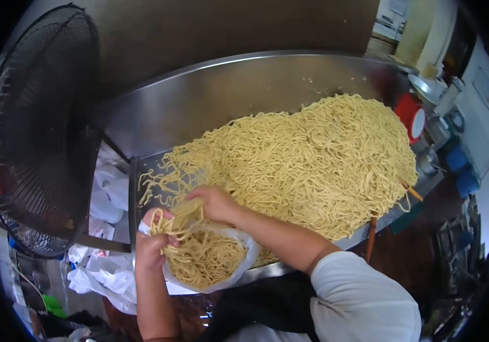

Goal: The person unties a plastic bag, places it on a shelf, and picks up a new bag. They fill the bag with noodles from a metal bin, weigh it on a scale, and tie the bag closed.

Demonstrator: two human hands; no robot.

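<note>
At eight o'clock, the left hand [152, 248] and right hand [214, 203] both hold noodles [186, 212] by a bag [251, 255] (more lie inside); a big heap [318, 165] sits at three.

Noodle heap [318, 165] on the table [199, 100]
Bag [251, 251] with noodles [216, 259] at the near left corner; fan [39, 131] beyond the left edge.

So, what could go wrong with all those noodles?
Some noodles held in the left hand might miss the bag and spill. The bag sits by the near edge of the table, so it could tip. The brown stick pokes out past that edge; a bump might flick noodles off.
</note>
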